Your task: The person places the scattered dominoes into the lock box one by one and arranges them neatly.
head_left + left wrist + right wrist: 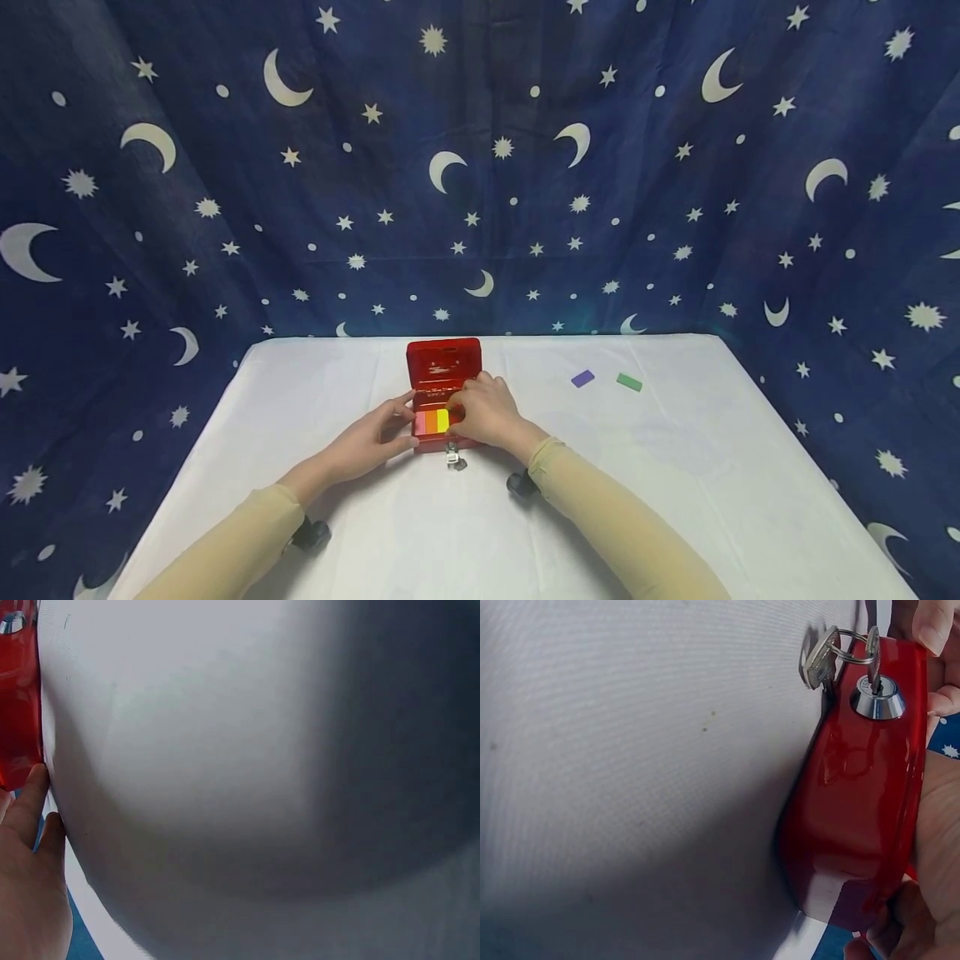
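A red metal cash box (429,446) stands on the white table with its lid (444,362) raised at the back. Inside, a pink block (420,423), an orange block (431,422) and a yellow block (443,420) lie side by side. My right hand (487,411) reaches over the box's right part, thumb and index finger pinching the yellow block at its ends. Beside the box, my left hand (377,433) touches its left side with extended fingers and thumb. Keys (821,664) on a ring hang from the front lock (877,699). My right palm hides the box's right interior.
A purple block (582,378) and a green block (629,382) lie on the white-covered table (637,500), right of the box. Behind the table hangs a dark blue curtain (510,292) with moons and stars.
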A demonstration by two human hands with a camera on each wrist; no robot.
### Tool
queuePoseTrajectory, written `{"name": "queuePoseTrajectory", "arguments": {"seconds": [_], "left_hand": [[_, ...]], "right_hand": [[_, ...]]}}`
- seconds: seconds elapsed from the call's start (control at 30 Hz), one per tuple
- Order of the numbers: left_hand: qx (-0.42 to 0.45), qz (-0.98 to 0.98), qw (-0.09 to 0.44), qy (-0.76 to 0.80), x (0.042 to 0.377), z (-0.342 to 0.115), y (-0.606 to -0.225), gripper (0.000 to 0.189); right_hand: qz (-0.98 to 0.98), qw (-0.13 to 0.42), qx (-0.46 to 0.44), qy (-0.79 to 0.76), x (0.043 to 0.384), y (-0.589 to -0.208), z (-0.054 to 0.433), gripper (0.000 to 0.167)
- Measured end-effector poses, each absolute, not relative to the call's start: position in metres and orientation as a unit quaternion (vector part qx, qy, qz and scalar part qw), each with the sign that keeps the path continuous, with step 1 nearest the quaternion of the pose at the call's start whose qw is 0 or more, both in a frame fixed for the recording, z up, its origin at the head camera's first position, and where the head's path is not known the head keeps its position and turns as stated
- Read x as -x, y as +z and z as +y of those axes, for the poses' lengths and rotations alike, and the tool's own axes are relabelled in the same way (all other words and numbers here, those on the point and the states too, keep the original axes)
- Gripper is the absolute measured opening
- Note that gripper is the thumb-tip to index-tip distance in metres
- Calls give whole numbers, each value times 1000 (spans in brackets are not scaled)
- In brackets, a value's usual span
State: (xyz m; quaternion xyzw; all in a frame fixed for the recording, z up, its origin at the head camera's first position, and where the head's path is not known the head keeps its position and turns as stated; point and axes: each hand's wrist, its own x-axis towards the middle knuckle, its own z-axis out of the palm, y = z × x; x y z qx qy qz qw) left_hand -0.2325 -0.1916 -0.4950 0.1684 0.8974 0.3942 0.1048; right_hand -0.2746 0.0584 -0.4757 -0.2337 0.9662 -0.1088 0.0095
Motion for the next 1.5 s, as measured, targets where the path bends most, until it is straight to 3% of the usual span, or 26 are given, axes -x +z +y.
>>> {"name": "queuePoseTrajectory", "arguments": {"seconds": [0.73, 1.5], "left_hand": [[-177, 900, 106, 384, 242, -190, -491, 44], [-169, 900, 107, 386, 241, -192, -494, 43]], "right_hand": [[958, 26, 238, -157, 279, -466, 69, 45], [953, -12, 210, -216, 268, -441, 147, 39]]}}
